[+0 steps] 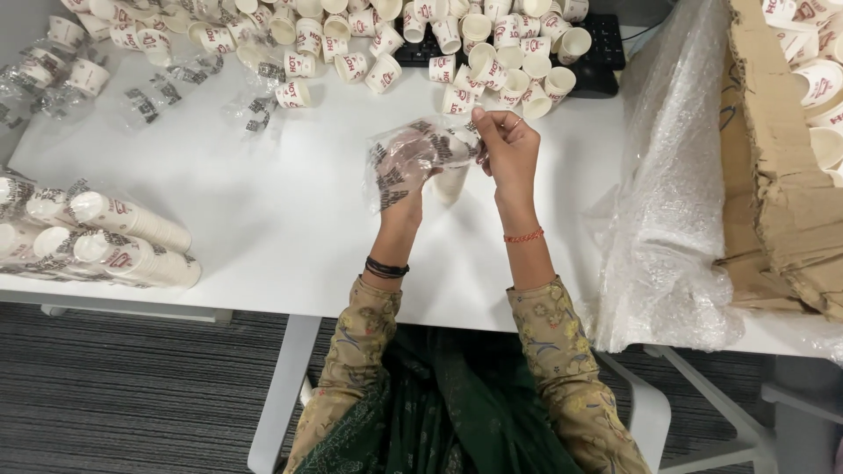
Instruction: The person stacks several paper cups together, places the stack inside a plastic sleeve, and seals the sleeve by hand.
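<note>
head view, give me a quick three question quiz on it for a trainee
1. True or false: the left hand is inside the clear printed plastic sleeve.
2. Which lies at the table's left edge? A) sleeved stacks of paper cups B) a keyboard C) a cardboard box
3. Fill in: the right hand pinches the sleeve's ____ end, seen from the camera.

Key
1. True: the left hand shows through the plastic.
2. A: the sleeved stacks of paper cups lie there; the keyboard is at the far edge under loose cups, and the cardboard box is on the right.
3. Right.
</note>
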